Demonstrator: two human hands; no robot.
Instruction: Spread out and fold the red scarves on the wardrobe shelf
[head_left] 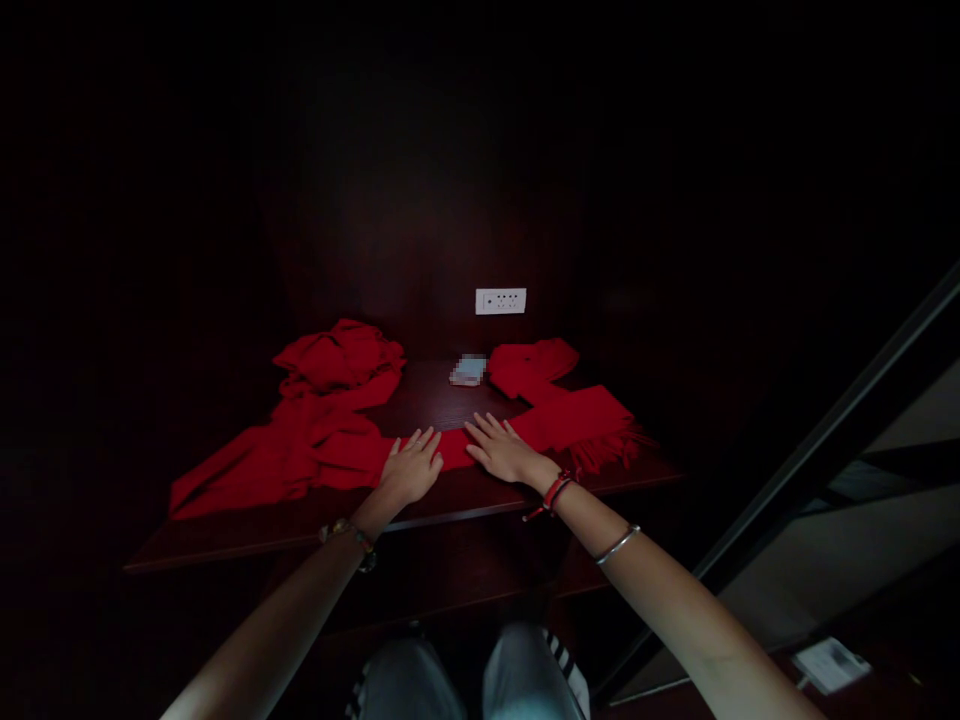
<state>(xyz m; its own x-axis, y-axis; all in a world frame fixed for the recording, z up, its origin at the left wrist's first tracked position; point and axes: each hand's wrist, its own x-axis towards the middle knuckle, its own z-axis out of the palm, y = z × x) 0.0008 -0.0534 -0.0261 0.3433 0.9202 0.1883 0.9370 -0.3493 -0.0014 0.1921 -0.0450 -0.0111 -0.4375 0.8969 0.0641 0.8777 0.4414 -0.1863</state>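
Observation:
A long red scarf (570, 420) runs across the dark wooden shelf (420, 400), its fringed end at the right. Both of my hands rest on its middle stretch, palms down. My left hand (412, 465) lies flat with fingers spread. Slightly apart from it, my right hand (506, 450) is flat too, fingers stretched out. Neither holds anything. To the left, the red cloth lies rumpled and rises into a crumpled heap (337, 360). A smaller folded part of red cloth (532, 365) sits behind the right hand.
A small pale, blurred-out object (469, 370) lies at the back of the shelf. Above it, a white socket plate (501, 301) is fixed to the dark back wall. My knees (409, 680) are below the front edge. A white item (832, 665) lies low at the right.

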